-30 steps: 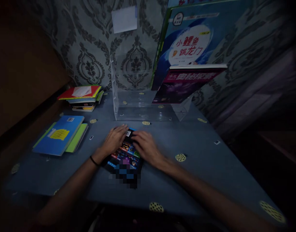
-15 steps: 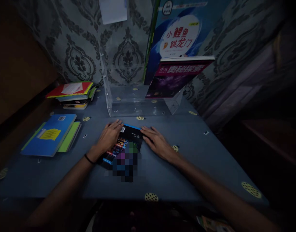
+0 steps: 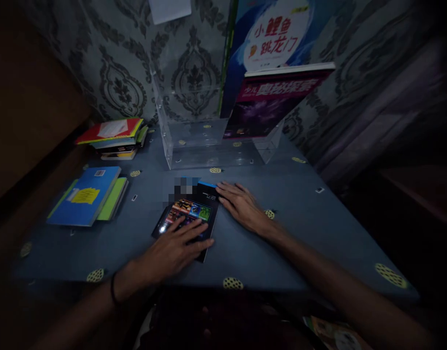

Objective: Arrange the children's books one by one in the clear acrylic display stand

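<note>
A dark book [image 3: 197, 194] with a blue top edge and rows of small colourful pictures lies flat on the table, slightly turned. My left hand [image 3: 179, 245] rests across its lower part, fingers spread and palm down. At the book's upper right edge, my right hand [image 3: 241, 206] lies flat with its fingertips touching the corner. Neither hand grips anything. Part of the book's upper left is blurred out, and the left hand covers some of its lower pictures.
A clear acrylic rack [image 3: 216, 155] at the back holds a purple magazine [image 3: 274, 104] and a large blue picture book [image 3: 277, 39]. To the left are a blue book [image 3: 86, 199] over green ones and a stack of books [image 3: 114, 133]. A patterned cloth [image 3: 281, 272] covers the table.
My left hand has moved from the book's upper left edge down onto its lower part. My right hand stays by the upper right corner. The view has shifted slightly.
</note>
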{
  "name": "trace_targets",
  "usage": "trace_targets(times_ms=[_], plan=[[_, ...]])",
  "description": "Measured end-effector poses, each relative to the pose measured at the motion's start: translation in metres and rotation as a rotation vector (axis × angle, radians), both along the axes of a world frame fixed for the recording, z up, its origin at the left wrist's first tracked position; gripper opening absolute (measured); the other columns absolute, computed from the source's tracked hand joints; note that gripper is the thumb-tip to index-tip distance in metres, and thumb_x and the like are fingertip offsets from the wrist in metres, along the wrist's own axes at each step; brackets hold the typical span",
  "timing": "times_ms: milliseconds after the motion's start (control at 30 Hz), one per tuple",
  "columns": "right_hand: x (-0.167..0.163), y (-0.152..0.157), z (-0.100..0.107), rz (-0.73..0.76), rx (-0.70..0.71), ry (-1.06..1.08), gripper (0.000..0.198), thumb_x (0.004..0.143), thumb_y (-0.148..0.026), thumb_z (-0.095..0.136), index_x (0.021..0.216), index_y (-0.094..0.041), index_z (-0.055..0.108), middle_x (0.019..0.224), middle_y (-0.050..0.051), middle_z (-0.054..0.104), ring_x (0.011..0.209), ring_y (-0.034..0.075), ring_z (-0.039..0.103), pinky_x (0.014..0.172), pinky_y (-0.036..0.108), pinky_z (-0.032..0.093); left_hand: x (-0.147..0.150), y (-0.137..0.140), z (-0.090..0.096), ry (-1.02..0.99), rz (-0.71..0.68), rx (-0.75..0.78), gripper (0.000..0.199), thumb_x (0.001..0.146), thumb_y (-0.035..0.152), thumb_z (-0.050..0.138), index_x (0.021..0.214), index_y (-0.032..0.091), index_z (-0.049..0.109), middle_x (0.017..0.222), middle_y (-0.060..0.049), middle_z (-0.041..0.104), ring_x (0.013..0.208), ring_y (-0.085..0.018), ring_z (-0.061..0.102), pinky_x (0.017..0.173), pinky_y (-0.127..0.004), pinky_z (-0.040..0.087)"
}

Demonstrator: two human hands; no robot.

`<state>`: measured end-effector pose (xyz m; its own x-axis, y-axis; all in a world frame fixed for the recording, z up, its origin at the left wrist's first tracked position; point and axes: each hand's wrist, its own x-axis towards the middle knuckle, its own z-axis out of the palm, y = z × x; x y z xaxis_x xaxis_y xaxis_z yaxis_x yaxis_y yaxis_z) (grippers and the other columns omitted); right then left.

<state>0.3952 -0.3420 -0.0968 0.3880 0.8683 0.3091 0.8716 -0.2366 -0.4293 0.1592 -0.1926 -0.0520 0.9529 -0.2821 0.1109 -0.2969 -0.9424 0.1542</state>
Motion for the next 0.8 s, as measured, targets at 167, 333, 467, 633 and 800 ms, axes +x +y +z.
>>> trace_targets(times_ms=[167, 333, 467, 633, 800], plan=[[-0.008, 0.007, 0.011, -0.029, -0.047, -0.053, 0.041, 0.102, -0.034, 0.04, 0.131, -0.018, 0.064, 0.142, 0.012, 0.06, 0.141, 0.03, 0.047, 0.114, 0.062, 0.035, -0.022, 0.012, 0.008, 0.018, 0.007, -0.278, 0.038, 0.103, 0.021, 0.043, 0.139, 0.025, 0.056, 0.149, -0.006, 0.055, 0.14, -0.018, 0.048, 0.118, -0.041, 0.041], [-0.049, 0.051, 0.033, 0.202, -0.072, -0.036, 0.04, 0.103, -0.033, 0.042, 0.131, -0.017, 0.064, 0.143, 0.013, 0.059, 0.138, 0.028, 0.05, 0.114, 0.055, 0.04, 0.026, 0.075, 0.018, -0.083, 0.247, -0.596, 0.035, 0.103, 0.022, 0.04, 0.129, 0.023, 0.062, 0.131, -0.007, 0.069, 0.123, -0.019, 0.063, 0.108, -0.04, 0.048], [-0.098, 0.078, 0.039, 0.464, -0.139, 0.029, 0.04, 0.104, -0.031, 0.042, 0.135, -0.016, 0.061, 0.143, 0.012, 0.059, 0.138, 0.024, 0.05, 0.118, 0.05, 0.038, 0.061, 0.113, 0.006, 0.057, 0.335, -0.627, 0.037, 0.096, 0.015, 0.044, 0.126, 0.016, 0.065, 0.125, -0.01, 0.071, 0.115, -0.021, 0.066, 0.103, -0.041, 0.05], [-0.135, 0.053, 0.033, 0.662, -0.118, 0.082, 0.039, 0.103, -0.025, 0.046, 0.139, -0.015, 0.057, 0.149, 0.011, 0.053, 0.144, 0.02, 0.042, 0.124, 0.044, 0.03, 0.062, 0.118, -0.011, 0.039, 0.264, -0.661, 0.037, 0.095, 0.018, 0.046, 0.128, 0.022, 0.064, 0.132, -0.006, 0.068, 0.122, -0.02, 0.062, 0.107, -0.039, 0.047], [-0.128, 0.003, 0.031, 0.625, -0.044, 0.218, 0.034, 0.103, -0.02, 0.046, 0.133, -0.02, 0.061, 0.141, 0.009, 0.062, 0.136, 0.017, 0.053, 0.119, 0.046, 0.037, 0.055, 0.108, -0.021, -0.005, 0.303, -0.491, 0.036, 0.096, 0.024, 0.05, 0.131, 0.023, 0.06, 0.14, -0.007, 0.063, 0.131, -0.023, 0.055, 0.113, -0.046, 0.04]])
